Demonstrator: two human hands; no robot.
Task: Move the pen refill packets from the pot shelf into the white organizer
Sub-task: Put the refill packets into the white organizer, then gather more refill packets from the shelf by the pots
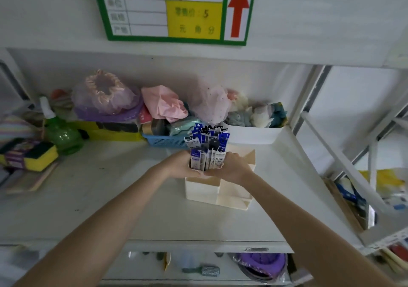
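Hands: left hand [181, 165] and right hand [234, 167] both clamped around one upright bundle of packets, one palm on each side, fingertips nearly meeting at the bottom front.
Packets: pen refill packets [207, 149] stand on end between the palms, blue-and-white cards fanning out above the fingers, lower ends at the rim of the organizer; whether they rest on its floor cannot be told.
Organizer: white organizer [218, 194] sits on the shelf directly under the hands, open at the top, with inner walls dividing it into compartments; the packets are over its back left part.
Shelf: white shelf [110, 198] carries everything; bare surface in front of and left of the organizer.
Behind the hands: blue basket [165, 142] just behind the packets, with a pink cloth [165, 104] heaped over it.
Right rear: white bin [254, 135] full of soft plush items, beside the blue basket.
Left rear: green spray bottle [60, 132], well apart from the organizer, near a yellow sponge [37, 156].
Above: green-framed price sign [174, 10] with a red arrow pointing up.
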